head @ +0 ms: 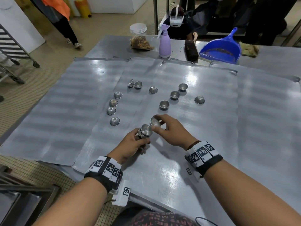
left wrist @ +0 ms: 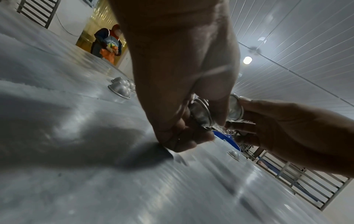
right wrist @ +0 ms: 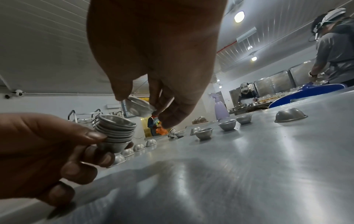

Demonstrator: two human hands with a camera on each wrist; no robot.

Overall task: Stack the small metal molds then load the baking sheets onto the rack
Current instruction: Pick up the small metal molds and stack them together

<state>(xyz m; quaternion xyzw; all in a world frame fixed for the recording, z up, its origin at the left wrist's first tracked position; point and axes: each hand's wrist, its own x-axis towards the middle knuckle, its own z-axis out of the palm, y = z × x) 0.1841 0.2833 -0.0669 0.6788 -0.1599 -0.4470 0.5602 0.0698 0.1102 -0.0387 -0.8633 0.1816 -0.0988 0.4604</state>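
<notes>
Steel bench, overlapping baking sheets, loose molds scattered. Left hand fingers clamped on nested mold stack, axis tilted, mouths up-right. Right hand fingers pinching single mold, tilted, just beside stack.

- In the left wrist view the left hand hides most of the stack; its count cannot be told there.
- The near desk is smeared with blur.
- The rack is cut off by the head view's left edge.
- The dustpan is cut off at the right.
</notes>
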